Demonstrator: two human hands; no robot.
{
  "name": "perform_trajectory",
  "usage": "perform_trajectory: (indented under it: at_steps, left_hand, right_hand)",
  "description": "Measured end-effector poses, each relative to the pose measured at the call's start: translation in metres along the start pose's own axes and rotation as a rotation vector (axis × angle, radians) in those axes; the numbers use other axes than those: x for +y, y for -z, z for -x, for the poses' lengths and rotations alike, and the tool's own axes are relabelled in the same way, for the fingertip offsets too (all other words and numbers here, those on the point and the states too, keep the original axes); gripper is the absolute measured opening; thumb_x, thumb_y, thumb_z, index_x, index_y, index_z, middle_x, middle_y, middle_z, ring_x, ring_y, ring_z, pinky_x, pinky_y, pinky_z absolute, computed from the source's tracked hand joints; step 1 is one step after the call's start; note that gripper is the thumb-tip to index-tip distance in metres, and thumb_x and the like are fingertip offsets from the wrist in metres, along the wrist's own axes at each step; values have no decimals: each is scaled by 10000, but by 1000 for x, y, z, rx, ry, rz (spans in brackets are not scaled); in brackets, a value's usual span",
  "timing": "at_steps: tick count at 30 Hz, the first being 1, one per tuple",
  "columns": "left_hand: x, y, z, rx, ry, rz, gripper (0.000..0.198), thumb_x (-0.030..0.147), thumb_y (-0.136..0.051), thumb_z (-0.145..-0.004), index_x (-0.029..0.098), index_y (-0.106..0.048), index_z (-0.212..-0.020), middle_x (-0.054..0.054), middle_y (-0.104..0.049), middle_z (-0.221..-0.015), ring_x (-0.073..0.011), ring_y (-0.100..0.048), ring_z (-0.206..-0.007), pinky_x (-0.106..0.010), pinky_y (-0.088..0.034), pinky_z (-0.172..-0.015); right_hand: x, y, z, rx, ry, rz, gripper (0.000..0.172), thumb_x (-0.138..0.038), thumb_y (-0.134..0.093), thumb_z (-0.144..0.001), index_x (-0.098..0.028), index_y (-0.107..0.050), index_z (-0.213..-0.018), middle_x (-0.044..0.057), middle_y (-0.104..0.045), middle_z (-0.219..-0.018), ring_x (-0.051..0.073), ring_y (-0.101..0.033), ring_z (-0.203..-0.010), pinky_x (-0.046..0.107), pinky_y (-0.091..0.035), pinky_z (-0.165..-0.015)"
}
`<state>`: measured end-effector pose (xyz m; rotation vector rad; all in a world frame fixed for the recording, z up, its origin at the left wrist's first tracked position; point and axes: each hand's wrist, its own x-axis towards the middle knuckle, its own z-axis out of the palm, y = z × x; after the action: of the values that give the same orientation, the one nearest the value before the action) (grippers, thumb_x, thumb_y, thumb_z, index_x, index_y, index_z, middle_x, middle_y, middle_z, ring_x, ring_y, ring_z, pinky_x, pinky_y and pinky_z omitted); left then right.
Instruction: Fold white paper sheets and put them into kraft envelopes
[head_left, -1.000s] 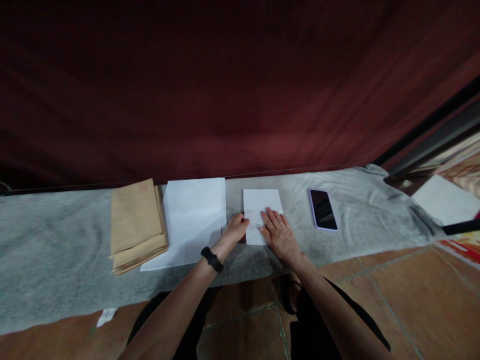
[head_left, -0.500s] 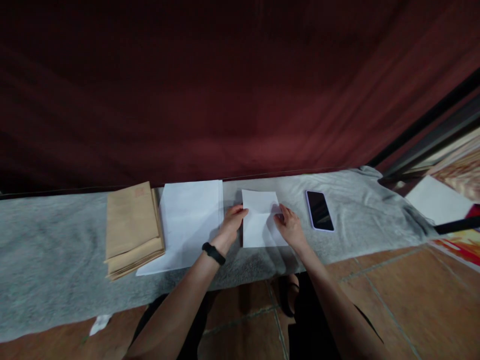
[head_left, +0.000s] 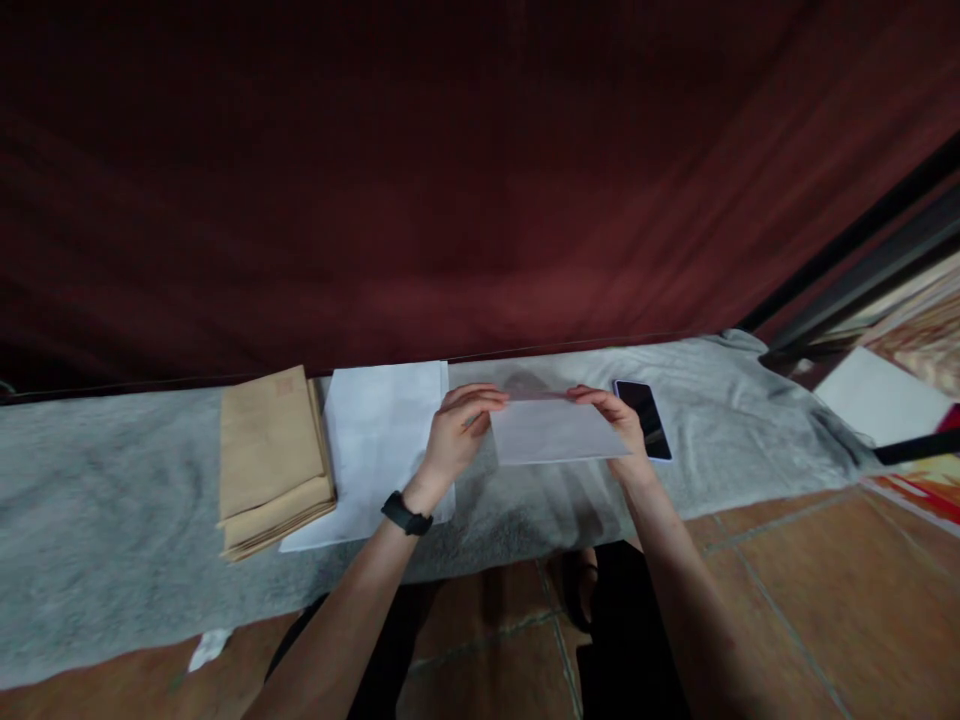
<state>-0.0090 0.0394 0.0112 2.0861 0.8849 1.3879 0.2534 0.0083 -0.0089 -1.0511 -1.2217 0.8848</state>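
Observation:
A folded sheet of white paper (head_left: 556, 434) is held up between my two hands, above the grey cloth. My left hand (head_left: 459, 428) is closed on its upper left corner, thumb and fingers pinching the edge. At the upper right corner my right hand (head_left: 616, 422) grips the paper the same way, fingers curled over the edge. Left of the paper lies a stack of larger white sheets (head_left: 382, 420), partly behind my left hand. Just beyond my right hand a phone (head_left: 646, 415) rests on the cloth, its near left side partly covered.
A pile of brown paper envelopes (head_left: 271, 435) overlaps the white stack's left edge. All this lies on a narrow surface covered by a grey cloth (head_left: 112, 510). A dark red curtain (head_left: 480, 200) hangs behind. White scrap (head_left: 210, 648) lies on the tiled floor (head_left: 787, 590).
Both hands have lifted the white paper off the cloth and turned it so its long side runs across. My right hand has moved right, towards the phone.

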Motion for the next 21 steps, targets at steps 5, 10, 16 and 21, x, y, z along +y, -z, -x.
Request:
perform_trajectory:
  at_steps: [5, 10, 16, 21]
  left_hand:
    - [-19, 5, 27, -384, -50, -249, 412, -38, -492, -815, 220, -675, -1078, -66, -690, -1219, -213, -595, -1209, -421, -501, -1036]
    - [-16, 12, 51, -622, -40, -359, 527, -84, -457, -773, 202, -630, -1181, -88, -636, -1317, -217, -541, -1298, -398, -461, -1100]
    - [-10, 17, 67, -778, 6, -456, 554, -21, -507, -821, 238, -617, -1298, -77, -589, -1418, -229, -538, -1309, -419, -448, -1098]
    - [1, 21, 75, -820, 0, -406, 408, 144, -622, -876, 289, -659, -1256, -29, -578, -1440, -217, -500, -1351, -412, -383, -1147]
  right_hand:
    - [14, 12, 13, -296, 170, 504, 234, -166, -586, -846, -274, -752, -970, 35, -745, -1121, 239, -598, -1203, 484, -384, -1120]
    - [20, 12, 39, -580, 299, 868, 521, -81, -495, -868, -268, -618, -1339, 56, -611, -1395, 232, -521, -1316, 479, -377, -1140]
    - [14, 9, 65, -778, 324, 954, 622, -70, -551, -822, -266, -550, -1413, 64, -493, -1513, 243, -453, -1387, 457, -368, -1152]
    - [6, 18, 78, -862, 284, 921, 549, -97, -580, -862, -293, -586, -1375, 46, -538, -1477, 229, -485, -1367, 460, -350, -1167]
